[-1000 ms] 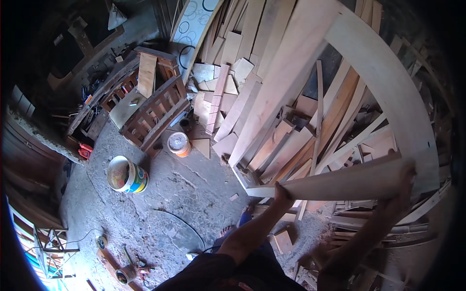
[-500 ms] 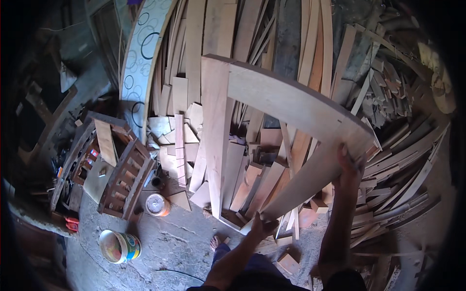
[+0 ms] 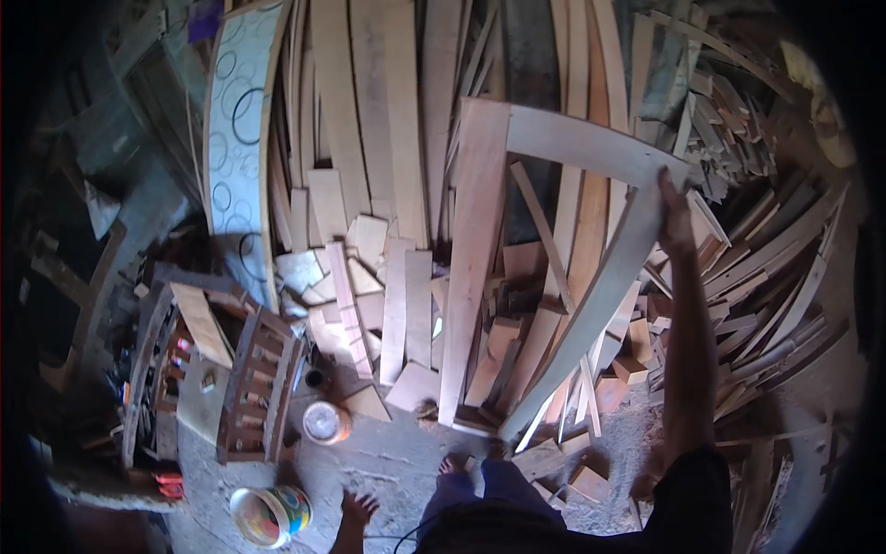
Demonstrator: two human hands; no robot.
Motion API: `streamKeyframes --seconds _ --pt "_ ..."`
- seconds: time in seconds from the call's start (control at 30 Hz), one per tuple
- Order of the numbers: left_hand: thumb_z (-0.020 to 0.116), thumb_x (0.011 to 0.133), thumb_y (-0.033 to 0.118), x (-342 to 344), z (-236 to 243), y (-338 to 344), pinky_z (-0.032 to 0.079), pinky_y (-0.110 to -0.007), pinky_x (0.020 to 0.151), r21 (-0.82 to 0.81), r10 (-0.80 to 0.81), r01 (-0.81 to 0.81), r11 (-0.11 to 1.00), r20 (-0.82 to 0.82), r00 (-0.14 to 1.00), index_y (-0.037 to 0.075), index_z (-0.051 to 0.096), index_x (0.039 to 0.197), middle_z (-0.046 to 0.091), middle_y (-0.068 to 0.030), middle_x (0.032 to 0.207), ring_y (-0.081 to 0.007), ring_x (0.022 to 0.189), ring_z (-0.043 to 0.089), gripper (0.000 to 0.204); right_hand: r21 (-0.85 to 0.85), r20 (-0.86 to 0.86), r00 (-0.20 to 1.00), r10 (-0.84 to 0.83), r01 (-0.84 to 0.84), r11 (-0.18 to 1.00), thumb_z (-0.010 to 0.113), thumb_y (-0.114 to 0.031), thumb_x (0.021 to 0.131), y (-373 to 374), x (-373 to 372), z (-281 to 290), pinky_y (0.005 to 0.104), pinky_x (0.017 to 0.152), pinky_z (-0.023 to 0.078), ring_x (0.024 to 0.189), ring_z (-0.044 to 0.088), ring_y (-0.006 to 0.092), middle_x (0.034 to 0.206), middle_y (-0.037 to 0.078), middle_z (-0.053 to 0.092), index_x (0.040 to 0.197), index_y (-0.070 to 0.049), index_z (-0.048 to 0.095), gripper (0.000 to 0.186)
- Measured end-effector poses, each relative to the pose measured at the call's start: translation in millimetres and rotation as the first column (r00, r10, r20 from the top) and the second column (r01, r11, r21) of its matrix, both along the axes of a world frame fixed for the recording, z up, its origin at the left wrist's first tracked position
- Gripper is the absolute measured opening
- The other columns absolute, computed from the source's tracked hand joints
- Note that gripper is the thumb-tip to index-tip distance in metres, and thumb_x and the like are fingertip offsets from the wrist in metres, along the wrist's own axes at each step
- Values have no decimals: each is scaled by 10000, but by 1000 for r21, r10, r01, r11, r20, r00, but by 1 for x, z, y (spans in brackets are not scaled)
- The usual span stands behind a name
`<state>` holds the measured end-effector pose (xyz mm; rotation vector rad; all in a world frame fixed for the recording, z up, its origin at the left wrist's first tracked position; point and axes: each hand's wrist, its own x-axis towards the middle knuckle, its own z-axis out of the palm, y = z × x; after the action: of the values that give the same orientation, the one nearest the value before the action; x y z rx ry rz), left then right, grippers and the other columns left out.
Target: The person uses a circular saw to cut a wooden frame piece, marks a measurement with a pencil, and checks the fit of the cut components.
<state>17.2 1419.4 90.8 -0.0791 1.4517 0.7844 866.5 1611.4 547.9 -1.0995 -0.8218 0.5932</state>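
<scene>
A large wooden frame made of a straight plank, a top board and a curved board stands upright against a heap of planks. My right hand is raised and grips the frame at its upper right corner. My left hand hangs low with fingers spread and holds nothing, close to a colourful paint bucket. My bare foot is on the dusty floor at the foot of the frame.
Stacked planks and offcuts fill the wall ahead and the right side. A curved panel with circle patterns leans at the left. A slatted wooden chair part and a small round tin lie on the floor.
The frame has gone from being carried in both hands to standing against the plank pile. My left hand has let go and dropped low; my right hand still holds the frame.
</scene>
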Motion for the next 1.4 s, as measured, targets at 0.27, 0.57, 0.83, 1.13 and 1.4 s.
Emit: streamKeyframes --seconds 0.27,0.57,0.83,1.13,1.4 --pt "605 892 729 7 29 -63 419 -652 1086 15 103 -104 994 25 994 169 255 1546 306 -250 1591 -503 1347 427 929 359 -146 989 11 43 932 495 -360 1092 119 124 -124 300 1066 433 1284 551 174 1417 69 578 1483 -43 494 503" --pt "575 938 690 93 26 -80 451 -641 1064 -91 -96 90 992 -69 993 127 292 1544 382 -240 1553 -485 1334 464 874 -188 314 906 -285 354 916 685 -495 955 133 142 -109 354 1114 366 1321 501 254 1511 150 488 1619 -55 219 923" --pt "551 941 707 82 41 -1 466 -610 1046 -80 -365 361 929 -35 931 147 395 1455 452 -165 1497 -433 1306 489 776 -478 433 895 -110 332 813 640 -527 977 54 111 -211 394 885 530 1037 674 260 1187 189 698 1654 -177 179 891" --pt "527 1036 473 171 16 187 521 -597 934 90 -785 785 612 -48 618 83 451 1339 557 -234 1295 -436 1097 598 499 -953 302 910 -284 290 -87 540 -514 922 -411 -267 -581 537 1009 491 1163 650 421 1196 265 697 1189 -30 715 579" --pt "443 1065 378 360 -7 177 458 -575 916 65 -994 993 -102 -46 -99 136 464 1311 495 -198 1311 -417 1128 527 345 -899 301 225 -927 -259 -355 634 -284 841 -656 -731 -471 445 791 579 928 730 326 1016 204 743 1052 -20 734 353"
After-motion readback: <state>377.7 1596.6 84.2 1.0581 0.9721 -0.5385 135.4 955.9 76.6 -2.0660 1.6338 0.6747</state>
